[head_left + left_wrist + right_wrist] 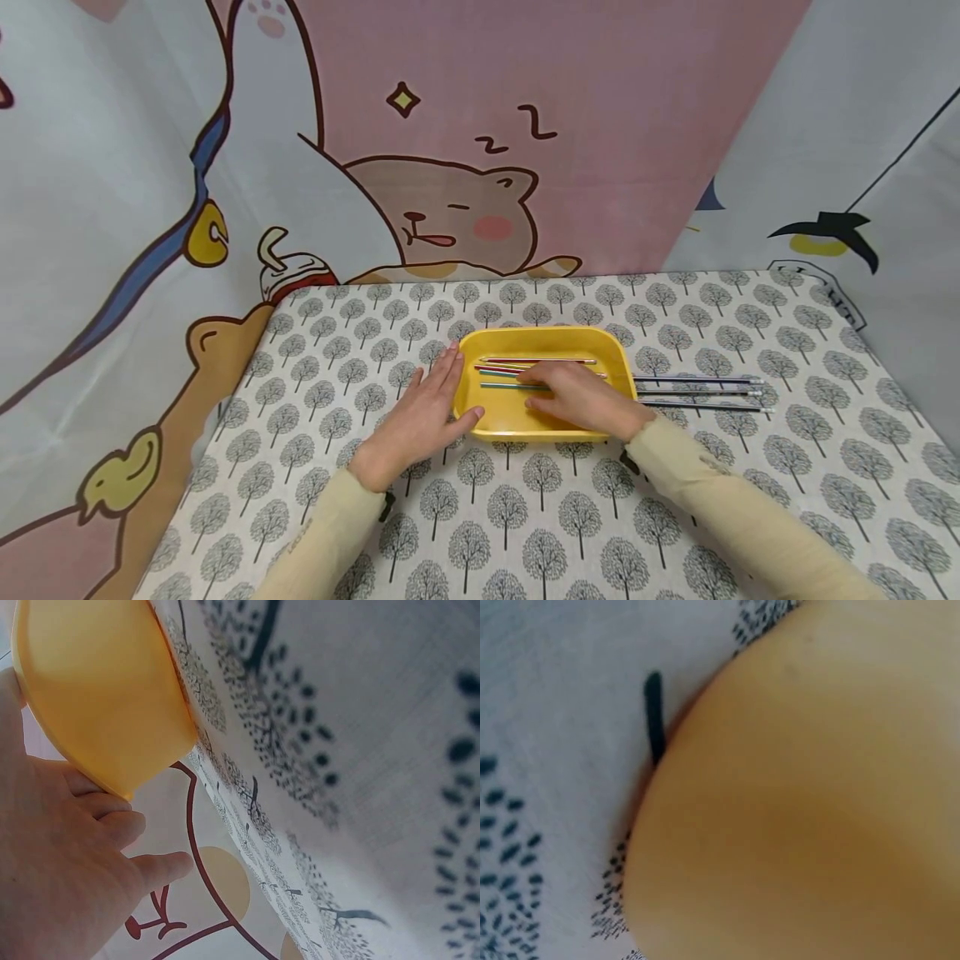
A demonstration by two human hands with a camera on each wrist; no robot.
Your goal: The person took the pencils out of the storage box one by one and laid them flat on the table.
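Note:
A yellow plastic tray (555, 429) sits on the cloth, with several coloured pencils (502, 362) lying lengthwise in it, red, dark red and blue-green. My left hand (425, 417) rests at the tray's left end, fingers straight along the rim and thumb near the front corner. In the left wrist view its fingertips lie against the yellow wall (105, 682). Inside the tray, my right hand (581, 396) reaches down over the pencils. Its thumb and forefinger stand apart, on either side of a blue-green pencil (498, 386). The right wrist view shows only the tray's outer wall (795, 810).
Three dark pencils (697, 393) lie side by side on the table just right of the tray. A white cloth with tree prints (502, 508) covers the table. Behind it hangs a curtain (600, 167) with cartoon animals.

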